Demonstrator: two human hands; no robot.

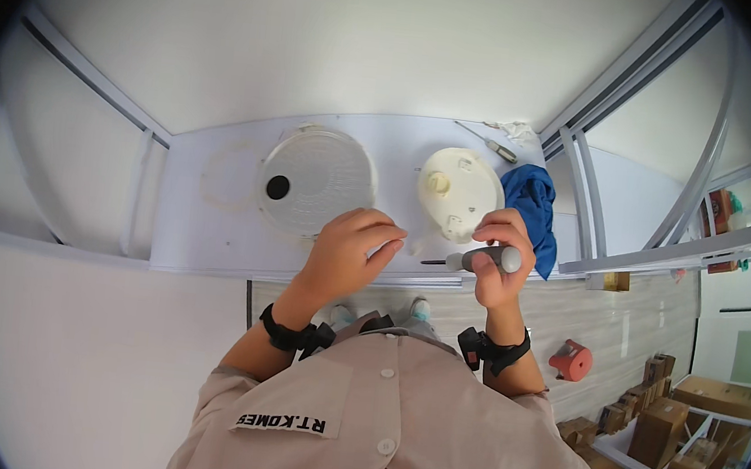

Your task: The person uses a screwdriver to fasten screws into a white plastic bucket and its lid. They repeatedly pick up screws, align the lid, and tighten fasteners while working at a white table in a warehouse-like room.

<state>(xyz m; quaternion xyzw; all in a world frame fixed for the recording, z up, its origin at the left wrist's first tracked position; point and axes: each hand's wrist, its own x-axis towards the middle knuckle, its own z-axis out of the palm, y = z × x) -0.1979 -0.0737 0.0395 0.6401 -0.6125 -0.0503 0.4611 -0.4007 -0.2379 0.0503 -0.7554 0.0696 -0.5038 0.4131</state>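
Observation:
My right hand [504, 258] is wrapped round a screwdriver [482, 259] with a grey handle. Its dark shaft points left, toward my other hand. Close by on the left, my left hand [351, 248] is held with thumb and fingertips nearly together; whether something small sits between them I cannot make out. Beyond the right hand lies a cream oval plastic part [466, 187] with a round raised boss and small fittings. Past the left hand rests a round, whitish ribbed disc-like piece [332, 167] with a black circle near its left edge.
A second screwdriver [501, 151] lies at the back right of the white table [214, 219], near a crumpled white tissue [519, 131]. Blue cloth [532, 209] hangs over the right front edge. Grey frame posts flank the table. A red stool [571, 360] and cardboard boxes [660, 429] stand right.

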